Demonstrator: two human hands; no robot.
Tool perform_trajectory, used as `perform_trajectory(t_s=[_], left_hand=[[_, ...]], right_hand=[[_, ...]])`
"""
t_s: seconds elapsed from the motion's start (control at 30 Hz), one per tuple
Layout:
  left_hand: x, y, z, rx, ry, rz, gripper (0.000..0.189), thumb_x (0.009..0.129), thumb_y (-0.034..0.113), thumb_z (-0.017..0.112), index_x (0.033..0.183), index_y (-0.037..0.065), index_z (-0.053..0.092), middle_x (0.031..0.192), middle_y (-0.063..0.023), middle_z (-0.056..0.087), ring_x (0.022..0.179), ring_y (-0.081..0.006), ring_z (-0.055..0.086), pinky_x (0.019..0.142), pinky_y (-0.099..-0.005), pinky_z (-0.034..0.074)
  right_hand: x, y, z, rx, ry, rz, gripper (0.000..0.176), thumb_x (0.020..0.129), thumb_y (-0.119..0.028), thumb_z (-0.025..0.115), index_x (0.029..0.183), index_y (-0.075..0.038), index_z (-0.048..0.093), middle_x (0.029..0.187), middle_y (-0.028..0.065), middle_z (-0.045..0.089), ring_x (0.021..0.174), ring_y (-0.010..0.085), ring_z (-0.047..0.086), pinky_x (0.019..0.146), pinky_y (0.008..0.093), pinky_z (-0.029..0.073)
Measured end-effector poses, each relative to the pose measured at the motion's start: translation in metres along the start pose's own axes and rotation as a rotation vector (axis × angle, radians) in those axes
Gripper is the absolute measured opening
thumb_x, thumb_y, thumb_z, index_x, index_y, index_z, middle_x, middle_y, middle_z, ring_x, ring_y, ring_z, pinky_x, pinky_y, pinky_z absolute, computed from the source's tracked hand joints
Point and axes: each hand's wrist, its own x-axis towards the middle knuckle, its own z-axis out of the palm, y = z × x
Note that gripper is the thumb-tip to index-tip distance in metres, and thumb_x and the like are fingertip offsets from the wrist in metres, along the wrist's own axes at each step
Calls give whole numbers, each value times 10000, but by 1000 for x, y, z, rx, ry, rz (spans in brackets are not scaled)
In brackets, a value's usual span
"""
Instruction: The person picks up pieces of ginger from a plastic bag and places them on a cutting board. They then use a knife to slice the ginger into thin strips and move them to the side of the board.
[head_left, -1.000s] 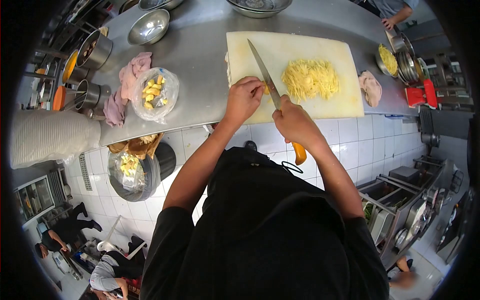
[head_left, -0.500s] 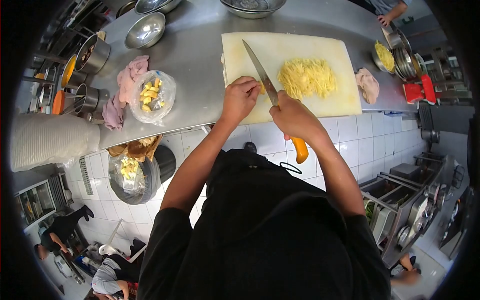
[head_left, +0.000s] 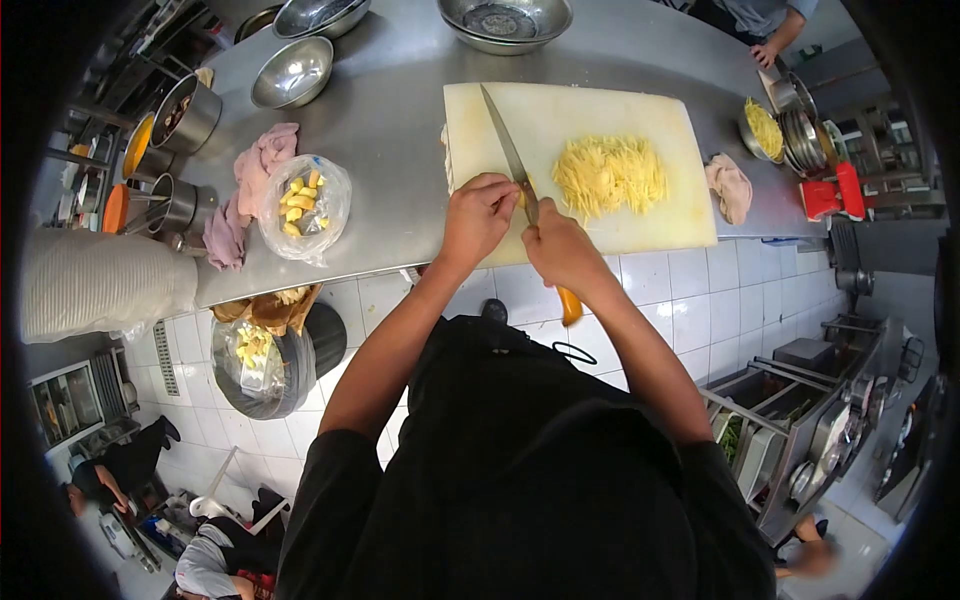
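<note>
Orange-handled knife (head_left: 506, 150) has drawn back, right hand (head_left: 560, 250) nearer left hand (head_left: 478, 215).

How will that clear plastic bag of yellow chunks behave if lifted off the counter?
The plastic bag looks thin and crumpled, so probably floppy, sagging around the yellow chunks. Its mouth seems open, so tilting could spill them.

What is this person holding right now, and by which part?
The right hand grips the knife by its orange handle. The left hand pins a small yellow piece to the cutting board with its fingers.
</note>
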Motion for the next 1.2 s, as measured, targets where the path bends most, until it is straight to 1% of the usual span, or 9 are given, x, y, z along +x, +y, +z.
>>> perform_trajectory(t_s=[0.1,0.13,0.2,0.3,0.8,0.9,1.03,1.13,1.2], left_hand=[[0,2,-3,-18,-5,-14,104,906,39,730,987,-16,765,996,-108,750,723,-230,706,662,-305,582],[-2,5,-2,-35,-18,-33,104,907,39,729,986,-18,764,992,-108,750,723,-231,704,660,-305,580],[-1,0,2,-27,0,7,100,909,40,728,984,-17,763,986,-106,748,709,-230,693,648,-306,568],[-4,-2,1,-12,1,12,96,911,45,729,979,-11,764,975,-102,748,703,-229,689,647,-309,559],[-3,1,0,16,18,34,79,900,49,735,960,5,762,955,-99,751,735,-257,700,693,-322,562],[-2,1,0,12,16,29,78,901,46,733,962,6,763,956,-101,751,744,-260,701,700,-325,562],[-3,0,1,0,35,46,81,902,45,734,966,5,763,959,-107,751,750,-264,703,702,-326,562],[-3,1,2,-21,67,72,64,864,11,733,922,2,758,927,-119,734,763,-316,691,694,-374,562],[-2,1,1,1,28,49,75,888,35,737,953,6,762,944,-117,741,763,-294,700,698,-350,562]], right_hand=[[10,-1,0,62,-16,37,308,978,-162,497,1133,103,472,762,303,679,565,367,696,627,478,579],[4,-5,-5,93,-51,70,312,978,-160,495,1139,107,473,759,298,679,559,364,693,619,474,577],[-4,-18,-27,140,-114,114,320,979,-155,489,1149,115,474,753,289,679,548,356,687,605,467,573],[-20,-30,-42,126,-164,169,281,989,-160,469,1126,86,462,738,196,633,496,294,658,523,416,546],[-29,-34,-38,102,-165,184,263,1001,-149,463,1116,87,459,748,212,650,503,292,658,530,418,548],[-28,-34,-34,117,-136,157,294,975,-126,461,1121,129,472,724,289,673,531,362,683,559,466,568],[-3,-9,-6,81,-53,70,302,983,-147,464,1128,118,466,750,305,680,566,375,702,594,482,579],[3,-10,-5,111,-53,68,306,983,-152,465,1141,110,468,767,309,684,584,372,710,617,487,582],[-1,-16,-16,126,-80,92,319,980,-149,467,1161,114,472,765,301,684,576,363,705,617,481,581]])
